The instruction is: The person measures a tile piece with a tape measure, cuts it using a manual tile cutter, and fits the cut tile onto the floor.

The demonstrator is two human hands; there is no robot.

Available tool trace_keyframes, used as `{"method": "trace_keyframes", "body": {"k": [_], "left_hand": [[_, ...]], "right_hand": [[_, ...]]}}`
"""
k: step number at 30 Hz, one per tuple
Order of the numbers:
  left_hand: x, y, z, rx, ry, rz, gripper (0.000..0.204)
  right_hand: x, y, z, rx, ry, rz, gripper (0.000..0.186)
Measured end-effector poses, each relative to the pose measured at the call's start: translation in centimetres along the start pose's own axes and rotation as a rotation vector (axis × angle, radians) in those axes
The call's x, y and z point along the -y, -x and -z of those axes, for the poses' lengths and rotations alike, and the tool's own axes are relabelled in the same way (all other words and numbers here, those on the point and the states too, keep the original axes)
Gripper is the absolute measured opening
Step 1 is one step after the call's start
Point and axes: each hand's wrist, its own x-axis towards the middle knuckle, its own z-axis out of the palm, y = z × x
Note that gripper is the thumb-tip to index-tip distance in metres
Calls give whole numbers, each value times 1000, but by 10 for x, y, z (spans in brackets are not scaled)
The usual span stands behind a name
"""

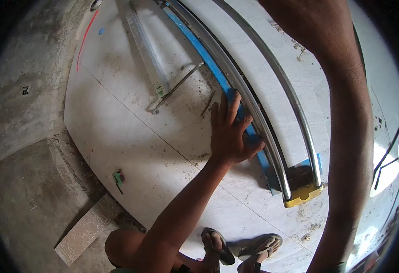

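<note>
My left hand (231, 129) rests with spread fingers on the blue metal bed (201, 50) of a long tile cutter, beside its two chrome rails (290, 91) and yellow end block (302, 195). A pale tile (306, 68) shows under and beside the rails. My right hand (302, 20) reaches past the top edge on the right; its fingers are out of frame. A thin metal rod (181, 81) angles out from the blue bed, near a transparent, plastic-looking strip (142, 45) on the white tiled floor (131, 145).
A green tool (119, 179), a red line (85, 38) and a small blue piece (101, 31) are on the left. Rough concrete (17, 182) and a patterned plank (78, 234) border the tiles. My sandalled feet (261, 245) are below; dark cords (386, 159) lie far right.
</note>
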Motion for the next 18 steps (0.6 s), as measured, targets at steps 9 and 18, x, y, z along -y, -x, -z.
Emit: {"method": "trace_keyframes", "body": {"k": [9, 18], "left_hand": [[-16, -8, 4, -39, 40, 41, 64], [-4, -1, 7, -4, -34, 42, 69]], "right_hand": [[-127, 104, 27, -219, 406, -343, 51], [37, 18, -4, -187, 162, -4, 51]]}}
